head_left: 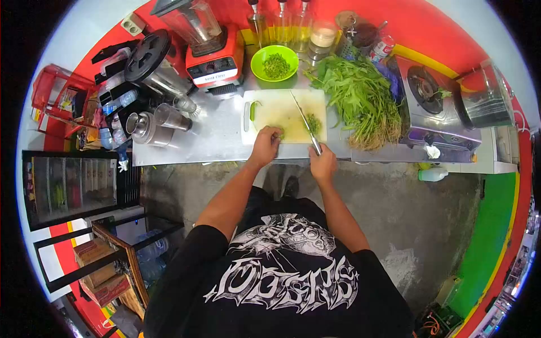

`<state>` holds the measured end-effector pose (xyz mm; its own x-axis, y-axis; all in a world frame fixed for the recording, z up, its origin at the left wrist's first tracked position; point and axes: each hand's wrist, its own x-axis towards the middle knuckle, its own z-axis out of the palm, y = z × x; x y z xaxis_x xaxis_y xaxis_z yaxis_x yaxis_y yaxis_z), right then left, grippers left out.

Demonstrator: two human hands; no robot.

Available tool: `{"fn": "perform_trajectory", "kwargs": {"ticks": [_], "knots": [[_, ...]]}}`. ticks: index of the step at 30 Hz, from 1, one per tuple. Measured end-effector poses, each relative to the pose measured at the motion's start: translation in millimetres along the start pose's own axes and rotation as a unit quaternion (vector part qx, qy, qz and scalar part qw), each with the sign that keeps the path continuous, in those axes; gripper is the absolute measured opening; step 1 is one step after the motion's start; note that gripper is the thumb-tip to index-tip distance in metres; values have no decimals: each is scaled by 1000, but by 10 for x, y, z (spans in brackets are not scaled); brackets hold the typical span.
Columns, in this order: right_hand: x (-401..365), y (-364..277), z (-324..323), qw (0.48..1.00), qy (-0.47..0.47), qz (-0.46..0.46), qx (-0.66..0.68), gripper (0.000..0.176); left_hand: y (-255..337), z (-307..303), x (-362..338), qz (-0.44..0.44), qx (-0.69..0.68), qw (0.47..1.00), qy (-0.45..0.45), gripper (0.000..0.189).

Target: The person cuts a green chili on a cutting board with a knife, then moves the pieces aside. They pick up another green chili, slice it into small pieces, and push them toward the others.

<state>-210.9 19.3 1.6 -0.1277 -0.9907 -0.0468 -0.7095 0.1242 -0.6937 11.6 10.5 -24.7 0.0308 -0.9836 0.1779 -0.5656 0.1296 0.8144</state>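
Note:
A white cutting board lies on the metal counter. My right hand is wrapped round the handle of a knife, whose blade points up and left across the board. My left hand rests at the board's near edge with its fingers curled together. Small green bits show by its fingertips; what they pinch is hidden. A green chili lies at the board's left side. To the right of the blade sits a small heap of chopped greens. Behind the board, a lime-green bowl holds chopped greens.
Leafy greens with roots are piled right of the board, before a gas stove. A red blender, bottles and a jar stand along the back. Metal shakers stand at the counter's left.

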Motion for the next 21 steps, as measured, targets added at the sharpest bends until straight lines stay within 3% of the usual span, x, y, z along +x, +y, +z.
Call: {"fn": "perform_trajectory", "kwargs": {"ticks": [13, 16, 19, 21], "knots": [[58, -83, 97, 990, -49, -3, -136, 23, 79, -38, 9, -30, 5, 1000, 2, 23], [164, -59, 29, 996, -79, -11, -46, 22, 25, -27, 43, -76, -48, 996, 4, 27], [239, -137, -49, 994, -19, -49, 94, 26, 75, -140, 84, -141, -81, 987, -14, 28], [354, -212, -42, 992, -19, -26, 122, 29, 38, -190, 151, -134, -86, 987, -18, 30]]}}
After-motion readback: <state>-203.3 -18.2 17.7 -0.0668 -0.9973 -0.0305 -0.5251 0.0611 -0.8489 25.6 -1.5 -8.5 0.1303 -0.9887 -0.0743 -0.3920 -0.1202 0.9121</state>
